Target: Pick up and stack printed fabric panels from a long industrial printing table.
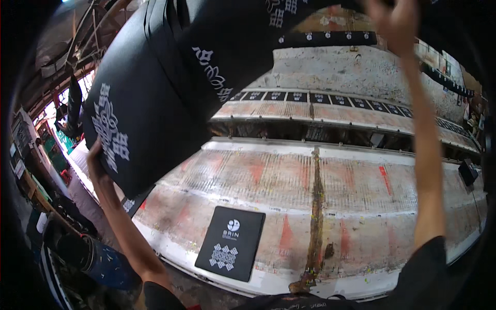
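My left hand is closed on the lower left edge of several overlapping black printed sheets, with the thumb in front and the other fingers hidden behind. The sheets carry white geometric patterns, hang tilted and bowed, and run out of the picture at the top. High at the upper right, my right hand is closed at the far end of the same sheets; it is blurred and partly cut off. Below them, a flat black printed piece with white motifs lies on the near table.
The long pale table has red stains and a dark brown strip across it. On a second table behind, black printed pieces lie in a row. A blue drum stands at the lower left, and a small black box sits at the right.
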